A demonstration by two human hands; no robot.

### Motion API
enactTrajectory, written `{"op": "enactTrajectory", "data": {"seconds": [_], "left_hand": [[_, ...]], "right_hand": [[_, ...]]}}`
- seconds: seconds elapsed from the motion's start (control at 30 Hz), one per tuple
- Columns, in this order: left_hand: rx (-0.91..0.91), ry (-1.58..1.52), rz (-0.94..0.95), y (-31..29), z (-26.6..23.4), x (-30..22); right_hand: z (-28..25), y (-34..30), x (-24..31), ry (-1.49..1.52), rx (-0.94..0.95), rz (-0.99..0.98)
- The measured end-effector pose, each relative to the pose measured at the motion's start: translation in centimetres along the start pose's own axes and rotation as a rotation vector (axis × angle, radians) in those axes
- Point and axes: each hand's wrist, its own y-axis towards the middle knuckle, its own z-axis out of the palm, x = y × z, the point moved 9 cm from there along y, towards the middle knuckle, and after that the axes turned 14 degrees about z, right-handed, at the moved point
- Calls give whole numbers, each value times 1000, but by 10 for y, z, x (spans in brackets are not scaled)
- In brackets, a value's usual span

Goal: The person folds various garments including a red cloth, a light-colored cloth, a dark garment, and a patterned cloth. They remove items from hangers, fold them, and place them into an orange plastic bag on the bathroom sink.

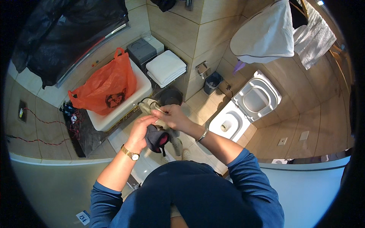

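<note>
Both my hands are together in front of me, over the floor beside the sink. My left hand, a gold watch on its wrist, is closed at the edge of a bundle of cloth; a dark grey fabric piece with a pink inside hangs by its palm. With bent fingers my right hand, wearing a silver bangle, pinches a beige fabric piece with a thin strap or cord. Some greyish-green cloth dangles below. Exactly what kind of garments these are, I cannot tell.
An orange plastic bag lies in the white sink. Folded white towels and a grey box sit behind it. A dark bucket, a bin and an open toilet stand beyond. White cloths hang upper right.
</note>
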Motion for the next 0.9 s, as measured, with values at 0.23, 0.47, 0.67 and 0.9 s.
{"op": "enactTrajectory", "data": {"seconds": [0.23, 0.47, 0.67, 0.9], "left_hand": [[397, -22, 26, -20, 44, -32], [418, 1220, 942, -53, 87, -131], [493, 876, 266, -18, 41, -82], [429, 1138, 380, -23, 51, -127]], "right_hand": [[-5, -19, 32, 26, 428, -132], [-6, -14, 28, 35, 624, -124], [15, -26, 68, -41, 629, -236], [-1, -29, 60, -69, 387, -287]]}}
